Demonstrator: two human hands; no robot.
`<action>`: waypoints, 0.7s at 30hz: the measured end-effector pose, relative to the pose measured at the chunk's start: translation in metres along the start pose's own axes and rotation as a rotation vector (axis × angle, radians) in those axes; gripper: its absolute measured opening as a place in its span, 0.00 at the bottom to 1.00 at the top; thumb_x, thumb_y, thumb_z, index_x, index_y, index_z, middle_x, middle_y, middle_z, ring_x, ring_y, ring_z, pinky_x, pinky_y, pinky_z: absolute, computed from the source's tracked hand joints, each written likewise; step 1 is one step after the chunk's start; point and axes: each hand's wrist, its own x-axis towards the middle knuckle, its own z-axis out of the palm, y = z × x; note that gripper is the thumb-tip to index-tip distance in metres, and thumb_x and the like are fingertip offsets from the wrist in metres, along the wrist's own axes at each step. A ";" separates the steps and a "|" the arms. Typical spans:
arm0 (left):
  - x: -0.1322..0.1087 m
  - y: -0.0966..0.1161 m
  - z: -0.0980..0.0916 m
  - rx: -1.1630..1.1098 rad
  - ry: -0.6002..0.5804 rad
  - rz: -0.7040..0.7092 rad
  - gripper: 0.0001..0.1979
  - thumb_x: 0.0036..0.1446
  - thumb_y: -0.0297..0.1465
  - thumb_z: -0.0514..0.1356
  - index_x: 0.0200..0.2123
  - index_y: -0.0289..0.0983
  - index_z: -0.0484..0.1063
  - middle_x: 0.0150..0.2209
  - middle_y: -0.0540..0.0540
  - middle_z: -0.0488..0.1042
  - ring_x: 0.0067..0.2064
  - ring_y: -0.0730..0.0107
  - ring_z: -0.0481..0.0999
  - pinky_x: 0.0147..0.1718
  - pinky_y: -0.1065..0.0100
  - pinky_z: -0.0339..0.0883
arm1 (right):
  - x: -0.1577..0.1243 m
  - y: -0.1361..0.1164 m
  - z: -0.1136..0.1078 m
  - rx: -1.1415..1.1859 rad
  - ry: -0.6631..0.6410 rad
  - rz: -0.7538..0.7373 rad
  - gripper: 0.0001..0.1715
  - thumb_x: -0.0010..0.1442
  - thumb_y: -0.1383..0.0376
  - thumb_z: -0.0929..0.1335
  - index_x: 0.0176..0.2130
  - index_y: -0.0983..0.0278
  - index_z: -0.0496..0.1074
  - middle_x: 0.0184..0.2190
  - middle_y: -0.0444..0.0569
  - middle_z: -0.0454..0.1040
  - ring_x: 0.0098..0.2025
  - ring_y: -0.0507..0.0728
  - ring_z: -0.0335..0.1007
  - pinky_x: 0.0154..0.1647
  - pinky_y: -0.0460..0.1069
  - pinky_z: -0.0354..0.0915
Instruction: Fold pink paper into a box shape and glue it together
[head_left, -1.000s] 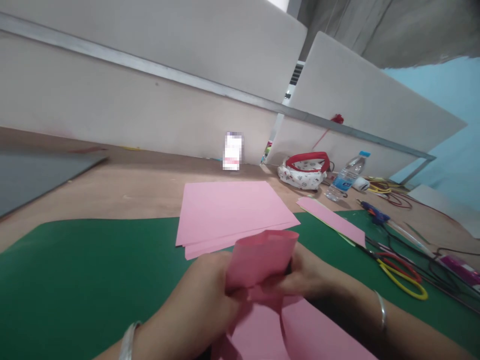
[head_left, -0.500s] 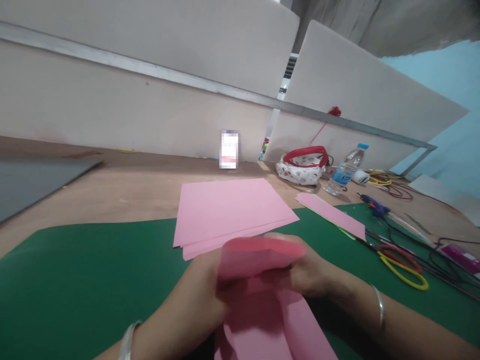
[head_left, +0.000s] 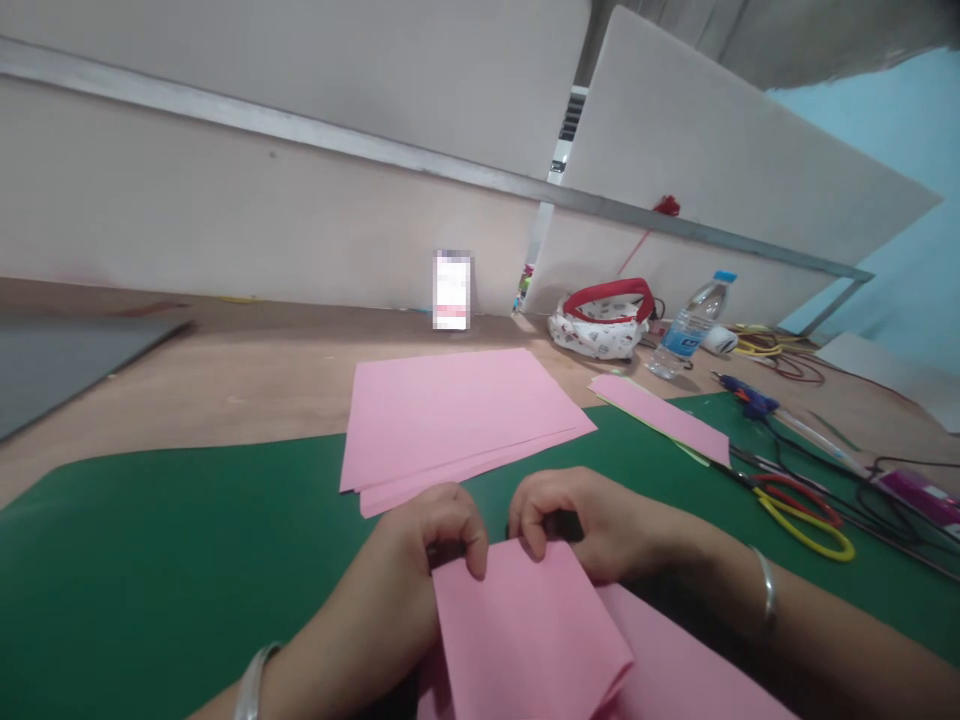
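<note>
A sheet of pink paper (head_left: 525,630) lies folded over in front of me, its folded part toward the camera and more pink paper beneath it. My left hand (head_left: 427,560) pinches its upper left edge, the index finger bent on top. At the same edge, a little to the right, my right hand (head_left: 574,520) grips it with curled fingers; the thumbs are mostly hidden. Just beyond both hands rests a stack of pink sheets (head_left: 457,415), which neither hand touches. All this is on a green cutting mat (head_left: 210,560).
To the right lie a narrow pink strip (head_left: 664,418), scissors with red and yellow handles (head_left: 806,520) and a blue glue gun (head_left: 750,395) with black cable. Farther back are a white-and-red pouch (head_left: 600,325), a water bottle (head_left: 682,335) and a phone (head_left: 451,290) leaning on the partition.
The raised, curved pink paper has come down into a flatter fold. Both hands have shifted so their fingers now press over its upper edge.
</note>
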 end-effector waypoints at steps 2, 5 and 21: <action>0.001 0.002 0.000 0.022 -0.002 -0.024 0.07 0.38 0.21 0.55 0.18 0.38 0.66 0.26 0.52 0.68 0.30 0.71 0.69 0.29 0.71 0.62 | -0.003 -0.001 -0.005 -0.069 -0.034 0.015 0.12 0.46 0.79 0.67 0.31 0.66 0.71 0.35 0.47 0.72 0.36 0.52 0.67 0.36 0.45 0.64; 0.001 0.006 0.000 0.054 -0.009 -0.044 0.07 0.38 0.21 0.54 0.18 0.38 0.67 0.26 0.52 0.69 0.30 0.70 0.69 0.29 0.70 0.62 | -0.005 -0.007 -0.012 -0.130 -0.077 0.005 0.15 0.47 0.79 0.66 0.35 0.67 0.73 0.37 0.48 0.73 0.38 0.52 0.68 0.37 0.45 0.64; -0.003 0.020 0.000 0.186 -0.086 -0.076 0.13 0.36 0.16 0.51 0.21 0.37 0.70 0.27 0.52 0.68 0.31 0.70 0.68 0.29 0.70 0.57 | 0.003 -0.022 0.004 -0.145 -0.001 0.311 0.12 0.49 0.65 0.72 0.36 0.65 0.72 0.25 0.40 0.68 0.27 0.49 0.63 0.26 0.42 0.58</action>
